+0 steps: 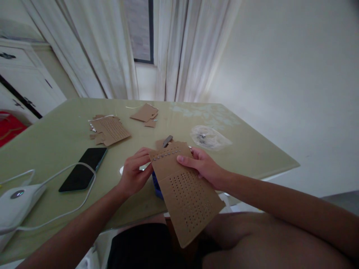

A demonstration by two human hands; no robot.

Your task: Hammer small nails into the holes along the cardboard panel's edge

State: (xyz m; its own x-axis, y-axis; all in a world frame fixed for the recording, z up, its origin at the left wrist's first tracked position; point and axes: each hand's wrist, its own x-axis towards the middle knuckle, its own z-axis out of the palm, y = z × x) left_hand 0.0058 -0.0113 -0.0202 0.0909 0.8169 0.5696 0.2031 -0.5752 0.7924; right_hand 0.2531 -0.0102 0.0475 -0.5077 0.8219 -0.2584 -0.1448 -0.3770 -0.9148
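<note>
Perforated cardboard sheet [186, 194] between both hands

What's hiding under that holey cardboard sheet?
Below the cardboard sheet a blue object peeks out by the left hand. Most of it stays covered, so I cannot identify it.

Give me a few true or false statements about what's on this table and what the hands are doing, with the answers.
1. Both hands grip the perforated cardboard sheet. True: the left hand and right hand hold its upper end.
2. The phone lies face down on the cardboard scraps. False: it lies on the table, apart from them.
3. A clear plastic bag lies beyond the right hand. True.
4. The curtains are fully closed. False: a gap shows the window.
</note>
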